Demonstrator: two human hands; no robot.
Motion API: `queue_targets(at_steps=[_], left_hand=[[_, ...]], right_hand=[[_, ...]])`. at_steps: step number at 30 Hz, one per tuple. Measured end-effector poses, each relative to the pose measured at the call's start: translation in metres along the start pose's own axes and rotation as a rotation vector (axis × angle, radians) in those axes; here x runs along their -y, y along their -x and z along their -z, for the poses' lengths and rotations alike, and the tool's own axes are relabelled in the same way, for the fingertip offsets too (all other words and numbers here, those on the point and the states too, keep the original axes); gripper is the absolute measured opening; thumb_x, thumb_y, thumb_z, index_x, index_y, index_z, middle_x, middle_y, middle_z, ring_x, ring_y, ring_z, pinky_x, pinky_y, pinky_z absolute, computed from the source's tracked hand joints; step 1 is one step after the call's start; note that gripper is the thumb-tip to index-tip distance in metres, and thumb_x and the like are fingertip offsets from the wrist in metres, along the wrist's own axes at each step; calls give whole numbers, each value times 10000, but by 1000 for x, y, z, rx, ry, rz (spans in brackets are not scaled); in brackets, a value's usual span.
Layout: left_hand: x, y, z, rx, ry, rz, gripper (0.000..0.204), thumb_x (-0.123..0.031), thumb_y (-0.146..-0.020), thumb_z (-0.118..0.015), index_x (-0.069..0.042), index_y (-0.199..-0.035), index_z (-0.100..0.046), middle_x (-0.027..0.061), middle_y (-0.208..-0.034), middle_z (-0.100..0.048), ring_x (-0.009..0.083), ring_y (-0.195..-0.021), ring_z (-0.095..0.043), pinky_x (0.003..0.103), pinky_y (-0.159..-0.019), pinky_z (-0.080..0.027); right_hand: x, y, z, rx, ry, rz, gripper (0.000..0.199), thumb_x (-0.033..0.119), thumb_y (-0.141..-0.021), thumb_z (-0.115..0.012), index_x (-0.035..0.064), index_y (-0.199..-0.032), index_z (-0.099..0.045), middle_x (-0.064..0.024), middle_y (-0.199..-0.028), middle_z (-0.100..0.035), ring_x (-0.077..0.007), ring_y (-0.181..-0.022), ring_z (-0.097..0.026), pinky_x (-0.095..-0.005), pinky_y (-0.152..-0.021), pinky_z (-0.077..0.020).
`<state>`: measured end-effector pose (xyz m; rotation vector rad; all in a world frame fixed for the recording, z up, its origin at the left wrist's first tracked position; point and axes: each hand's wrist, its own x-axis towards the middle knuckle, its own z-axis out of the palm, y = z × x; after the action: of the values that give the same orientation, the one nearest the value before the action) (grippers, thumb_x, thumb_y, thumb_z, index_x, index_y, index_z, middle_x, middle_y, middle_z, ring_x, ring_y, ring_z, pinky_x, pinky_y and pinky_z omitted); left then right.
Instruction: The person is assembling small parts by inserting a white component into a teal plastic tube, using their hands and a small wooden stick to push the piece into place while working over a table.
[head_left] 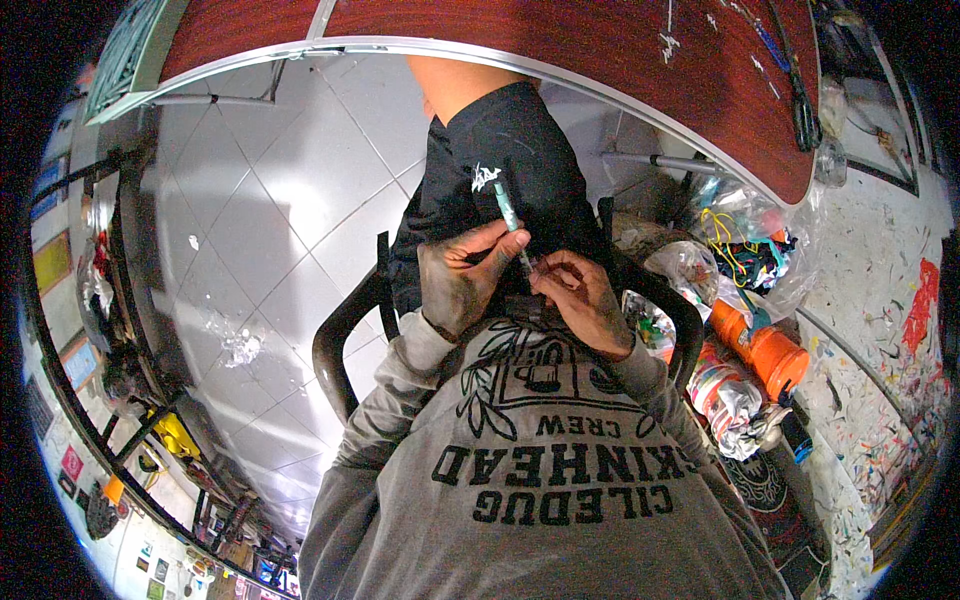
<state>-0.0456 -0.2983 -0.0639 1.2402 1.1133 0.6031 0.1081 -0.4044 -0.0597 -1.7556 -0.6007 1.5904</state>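
Note:
Above my lap, a slim tube (507, 208), pale teal at its upper end and whitish or clear lower down, points up and slightly left. Its exact kind is too small to make out. My left hand (458, 283) pinches it around the middle between thumb and fingers. At the tube's lower end, my right hand (583, 300) is closed, its thumb and fingertips gripping that end. Part of the tube is hidden behind my fingers. Beneath both hands lie my black shorts (510, 140), with a white print next to the tube's tip.
A dark red table (450, 22) with a pale metal edge crosses the top. Black chair arms (345, 335) flank me. To the right lie plastic bags (765, 235) and an orange container (778, 362). A black-framed rack (130, 330) stands left, beside pale floor tiles (270, 190).

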Motion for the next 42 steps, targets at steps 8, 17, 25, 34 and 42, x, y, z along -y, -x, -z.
queue_targets(at_steps=[8,17,25,34,42], left_hand=[[-1,-1,2,-3,49,78,286,-190,-861,-804,27,-1041,-754,101,-927,-769,81,-789,-660,254,-712,-540],[3,-1,1,-10,73,100,300,-152,-857,-805,31,-1086,-740,98,-939,-762,84,-790,-652,244,-702,-537],[4,0,0,-6,127,140,306,-165,-862,-803,34,-1086,-739,98,-950,-762,85,-806,-660,242,-721,-542],[-5,-2,2,13,50,85,294,-179,-865,-801,27,-1068,-747,96,-964,-764,89,-831,-672,250,-747,-547],[-7,0,2,28,40,85,282,-179,-872,-793,18,-1068,-751,104,-955,-766,96,-830,-678,256,-744,-549]], right_hand=[[4,2,-1,-1,-35,-10,182,187,-909,-728,37,-989,-664,-34,-886,-695,-103,-811,-639,-270,-710,-509],[5,2,-1,-2,-94,5,172,174,-894,-740,39,-971,-667,-37,-900,-701,-110,-846,-651,-270,-742,-516],[1,-1,3,40,-87,4,169,154,-882,-748,32,-960,-660,-36,-893,-684,-120,-872,-659,-269,-778,-518],[2,2,5,59,-2,-7,198,205,-906,-740,40,-996,-675,-52,-949,-706,-151,-902,-678,-297,-835,-536],[-1,2,3,35,17,60,154,128,-931,-707,-3,-969,-637,-64,-869,-710,-86,-839,-660,-224,-758,-500]])
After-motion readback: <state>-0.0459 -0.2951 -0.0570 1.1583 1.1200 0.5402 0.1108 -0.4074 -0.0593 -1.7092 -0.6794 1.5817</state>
